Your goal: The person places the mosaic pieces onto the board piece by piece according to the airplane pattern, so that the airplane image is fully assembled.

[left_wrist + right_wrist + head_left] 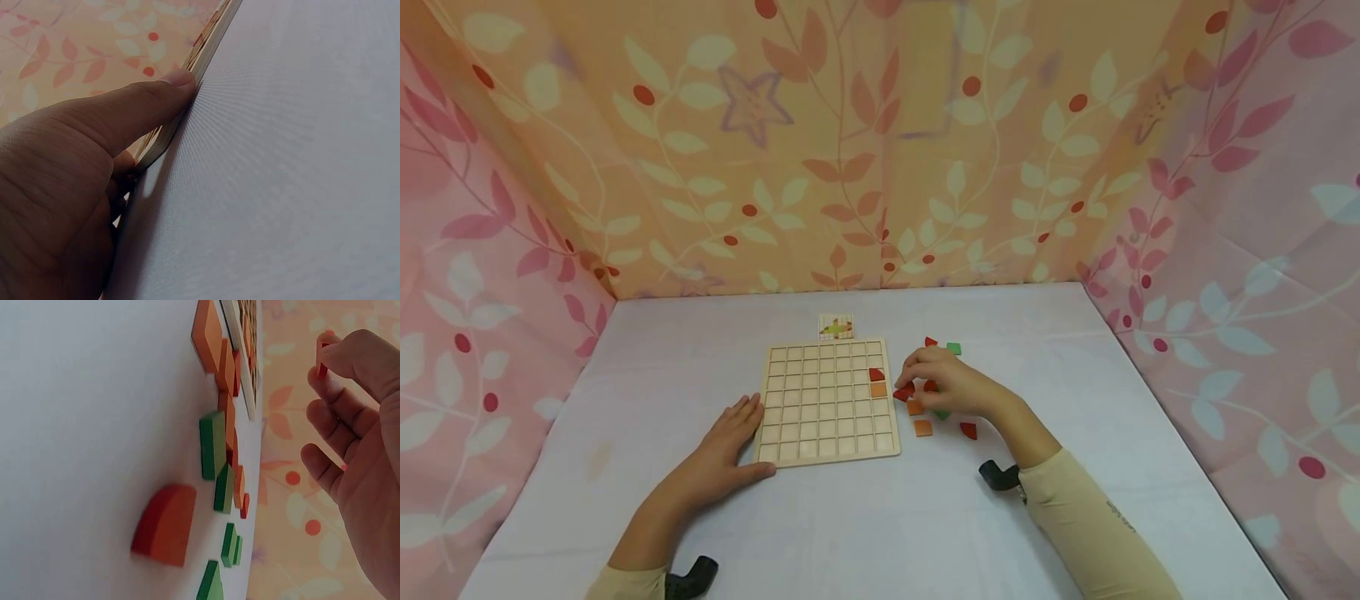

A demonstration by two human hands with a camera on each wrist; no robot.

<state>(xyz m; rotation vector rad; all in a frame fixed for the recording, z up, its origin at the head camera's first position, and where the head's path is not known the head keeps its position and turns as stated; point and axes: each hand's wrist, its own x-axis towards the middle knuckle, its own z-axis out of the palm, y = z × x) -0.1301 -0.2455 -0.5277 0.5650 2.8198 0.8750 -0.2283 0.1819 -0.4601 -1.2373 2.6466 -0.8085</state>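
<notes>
A wooden grid board (838,457) lies on the white table. My left hand (722,450) rests at its near left corner, fingers along the left edge and thumb against the near edge. The left wrist view shows the thumb (150,103) lying on the board's edge. My right hand (951,382) is raised over loose pieces right of the board and pinches a small red piece (323,367) between thumb and index finger. In the board's right part sit a red rounded piece (876,375) and, just nearer, an orange square (878,390).
Loose pieces lie right of the board, among them an orange square (922,428), a red rounded piece (968,431) and a green square (953,348). A small pattern card (837,327) lies behind the board. Patterned cloth (880,167) walls the table.
</notes>
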